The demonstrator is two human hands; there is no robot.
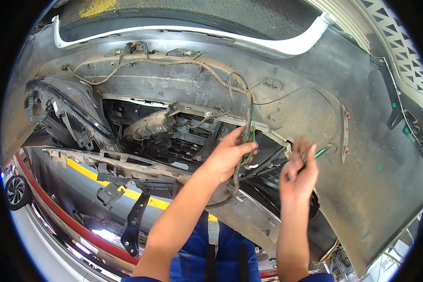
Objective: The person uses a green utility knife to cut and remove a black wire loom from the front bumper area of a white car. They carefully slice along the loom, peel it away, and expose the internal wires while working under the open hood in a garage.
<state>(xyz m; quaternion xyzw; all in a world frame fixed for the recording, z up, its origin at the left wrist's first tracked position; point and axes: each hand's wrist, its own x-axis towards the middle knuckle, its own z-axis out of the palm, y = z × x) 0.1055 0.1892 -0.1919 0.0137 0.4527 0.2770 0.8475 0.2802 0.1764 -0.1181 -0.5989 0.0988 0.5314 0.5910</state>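
Note:
My left hand (230,152) is closed around a dark taped wiring harness (249,105), with thin green wires (253,124) loose alongside it at the thumb. To its right my right hand (299,176) is raised with curled fingers, partly smeared by motion. A thin dark piece with a bright green stretch (321,152) sticks out past its fingers; whether it is a wire or a tool I cannot tell. Both hands are over a large dusty bumper cover (310,108), which lies inner side up. The harness runs along its far side and loops down past my left wrist.
A headlight (75,101) sits at the left, beside a loose dirty bracket (150,123). Black grille slats (188,141) show in the bumper's opening. Nearer me lies a grey beam with a yellow stripe (89,171) and a black metal strap (135,225). A wheel (18,192) shows far left.

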